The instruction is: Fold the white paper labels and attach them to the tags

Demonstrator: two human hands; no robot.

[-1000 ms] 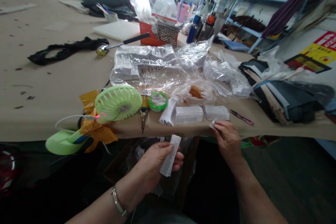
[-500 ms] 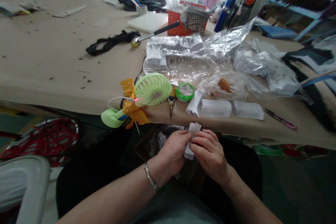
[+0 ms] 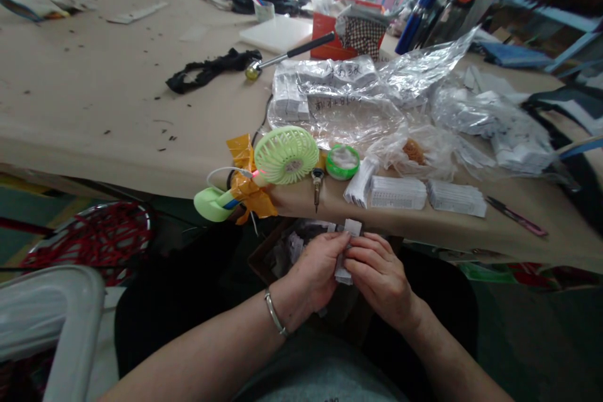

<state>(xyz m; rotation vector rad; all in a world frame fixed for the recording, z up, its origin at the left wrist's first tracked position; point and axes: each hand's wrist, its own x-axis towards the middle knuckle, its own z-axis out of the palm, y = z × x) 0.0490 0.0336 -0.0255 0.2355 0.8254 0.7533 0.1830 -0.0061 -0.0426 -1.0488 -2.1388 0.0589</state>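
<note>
A small stack of white printed labels (image 3: pixel 352 227) is held between my two hands, just below the table's front edge. My left hand (image 3: pixel 320 264) grips it from the left, thumb on top. From the right, the bent fingers of my right hand (image 3: pixel 379 273) press against the same stack. On the table edge beyond them lie two flat label bundles (image 3: pixel 398 193) (image 3: pixel 456 198) and a tilted bundle (image 3: pixel 362 182). A green round tub (image 3: pixel 343 161) with white stuff inside sits behind these. Under my hands is a box (image 3: pixel 264 259) holding white scraps, partly hidden.
A green fan (image 3: pixel 286 154) is taped to the table edge, beside a pointed metal-tipped tool (image 3: pixel 317 190). Clear plastic bags (image 3: pixel 358 119) with label bundles lie behind. Rubber bands (image 3: pixel 413 151) sit in a bag. A pink-handled cutter (image 3: pixel 517 216) lies at the right.
The whole view has shifted, so the table things appear farther right. Both hands keep hold of the label stack, with its upper end sitting straighter now.
</note>
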